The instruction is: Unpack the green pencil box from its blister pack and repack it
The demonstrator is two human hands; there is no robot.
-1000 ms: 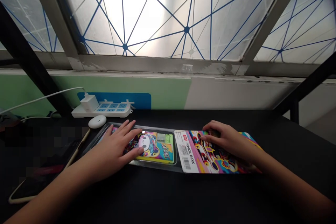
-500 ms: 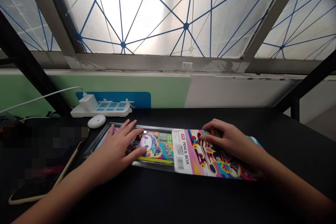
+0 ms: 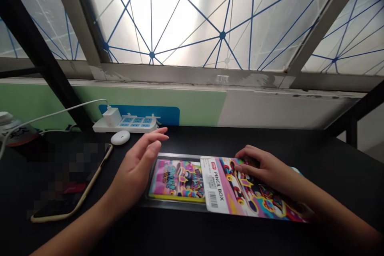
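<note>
A colourful pencil box (image 3: 177,179) in a clear plastic case lies on the black desk (image 3: 192,232), partly slid under a printed cardboard sleeve (image 3: 240,192) marked "PENCIL BOX". My left hand (image 3: 139,162) stands on edge at the left end of the case, fingers stretched out and apart, holding nothing. My right hand (image 3: 265,170) lies flat on the sleeve, fingers spread and pressing it down.
A white power strip (image 3: 124,125) with a plugged charger sits at the wall. A small white oval case (image 3: 120,137) lies in front of it. A phone (image 3: 73,194) rests at the left. A cup (image 3: 12,130) stands at the far left edge.
My left hand has come off the top of the pencil box and now stands at its left end. The box has slid further right into the sleeve.
</note>
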